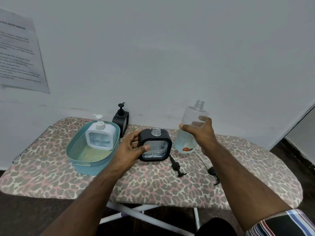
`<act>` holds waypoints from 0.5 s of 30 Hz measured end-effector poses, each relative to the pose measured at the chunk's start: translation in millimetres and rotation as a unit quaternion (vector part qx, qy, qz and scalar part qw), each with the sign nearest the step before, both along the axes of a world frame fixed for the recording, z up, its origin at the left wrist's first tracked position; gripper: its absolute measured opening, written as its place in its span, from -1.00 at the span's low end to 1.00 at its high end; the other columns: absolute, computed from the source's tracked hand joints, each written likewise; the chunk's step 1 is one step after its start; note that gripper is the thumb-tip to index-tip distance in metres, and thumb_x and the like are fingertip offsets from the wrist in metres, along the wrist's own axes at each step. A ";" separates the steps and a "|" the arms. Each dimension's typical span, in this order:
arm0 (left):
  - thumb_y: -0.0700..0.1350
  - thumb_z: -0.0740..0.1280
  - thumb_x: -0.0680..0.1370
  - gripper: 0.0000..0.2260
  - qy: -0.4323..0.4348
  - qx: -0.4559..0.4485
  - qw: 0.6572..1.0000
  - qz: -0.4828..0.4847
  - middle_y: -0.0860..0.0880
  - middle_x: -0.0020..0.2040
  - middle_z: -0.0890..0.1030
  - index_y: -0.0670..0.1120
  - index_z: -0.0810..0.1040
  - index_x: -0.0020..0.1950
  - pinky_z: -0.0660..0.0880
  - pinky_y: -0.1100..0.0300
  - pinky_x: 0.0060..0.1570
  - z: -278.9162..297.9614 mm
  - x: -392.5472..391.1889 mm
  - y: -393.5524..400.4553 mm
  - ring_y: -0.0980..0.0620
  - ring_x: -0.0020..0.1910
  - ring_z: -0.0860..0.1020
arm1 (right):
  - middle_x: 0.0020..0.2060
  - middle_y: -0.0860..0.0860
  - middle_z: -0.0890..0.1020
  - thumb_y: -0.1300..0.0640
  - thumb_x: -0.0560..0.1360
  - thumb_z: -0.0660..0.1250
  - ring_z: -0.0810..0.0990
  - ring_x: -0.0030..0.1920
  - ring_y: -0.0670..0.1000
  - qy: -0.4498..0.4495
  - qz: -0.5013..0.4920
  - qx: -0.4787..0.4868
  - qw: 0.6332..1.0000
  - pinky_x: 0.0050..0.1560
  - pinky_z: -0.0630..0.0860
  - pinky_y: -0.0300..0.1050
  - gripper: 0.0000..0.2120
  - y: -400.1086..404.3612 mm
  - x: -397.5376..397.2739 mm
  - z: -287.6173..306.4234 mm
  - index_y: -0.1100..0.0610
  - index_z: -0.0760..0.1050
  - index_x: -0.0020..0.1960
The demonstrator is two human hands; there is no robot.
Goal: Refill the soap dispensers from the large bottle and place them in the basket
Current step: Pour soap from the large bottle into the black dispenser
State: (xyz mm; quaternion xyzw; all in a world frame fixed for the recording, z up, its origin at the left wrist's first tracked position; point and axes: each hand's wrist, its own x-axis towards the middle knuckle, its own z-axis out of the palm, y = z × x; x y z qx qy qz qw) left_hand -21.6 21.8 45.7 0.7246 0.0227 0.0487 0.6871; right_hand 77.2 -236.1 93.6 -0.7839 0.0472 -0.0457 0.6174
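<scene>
Holding the black dispenser (154,145) w/ the left hand (130,147), thumb on its clear front, fingers round its left side. It stands upright, pump off, neck open, mid-board. Right hand (200,132) is up by the big bottle (190,129), fingers spread wide & half curled round it; can't tell if they grip or just touch. Bottle stands upright, no cap, a little liquid at the bottom, just right of the black dispenser. Two black pumps (177,166) (214,174) lie on the ironing board (153,184) in front. White dispenser (100,135) stands in the teal basket (81,160) on the left. 2nd black dispenser (121,120) w/ pump on stands behind the basket, by the wall.
</scene>
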 end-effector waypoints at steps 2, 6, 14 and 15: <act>-0.03 0.55 0.42 -0.48 -0.001 0.000 1.000 -0.001 0.03 0.26 0.66 0.17 0.53 0.35 0.62 -0.09 0.25 -0.5 0.4 0.8 0.00 0.28 0.63 | 0.18 0.02 0.54 0.01 0.27 0.68 0.58 0.10 -0.02 0.001 0.011 -0.008 1.000 0.01 0.51 0.00 -0.14 0.2 -0.1 0.7 0.00 0.25 0.40; -0.20 0.51 0.54 -0.55 -0.005 -0.002 1.000 -0.001 0.03 0.25 0.66 0.22 0.51 0.29 0.64 0.01 0.20 -1.1 2.2 1.7 0.04 0.23 0.65 | 0.19 -0.01 0.52 0.02 0.26 0.68 0.58 0.14 0.01 -0.021 0.045 -0.071 0.996 0.03 0.55 0.01 -0.13 -0.2 -2.4 5.6 -0.04 0.24 0.40; -0.23 0.49 0.54 -0.55 -0.014 -0.013 1.000 -0.002 0.06 0.22 0.66 0.19 0.50 0.31 0.66 0.10 0.10 6.7 0.5 -0.1 0.11 0.16 0.68 | 0.37 0.02 0.44 -0.02 0.23 0.63 0.46 0.31 0.07 -0.140 0.115 -0.351 0.919 0.22 0.51 0.06 0.02 1.1 -19.4 20.0 -0.04 0.14 0.53; -0.23 0.49 0.54 -0.55 -0.014 -0.014 1.000 -0.003 0.06 0.23 0.66 0.19 0.50 0.31 0.66 0.09 0.11 7.7 0.3 -0.2 0.11 0.17 0.68 | 0.41 0.02 0.43 -0.03 0.23 0.62 0.44 0.34 0.08 -0.154 0.114 -0.387 0.902 0.26 0.50 0.08 0.02 0.9 -21.4 22.2 -0.04 0.14 0.54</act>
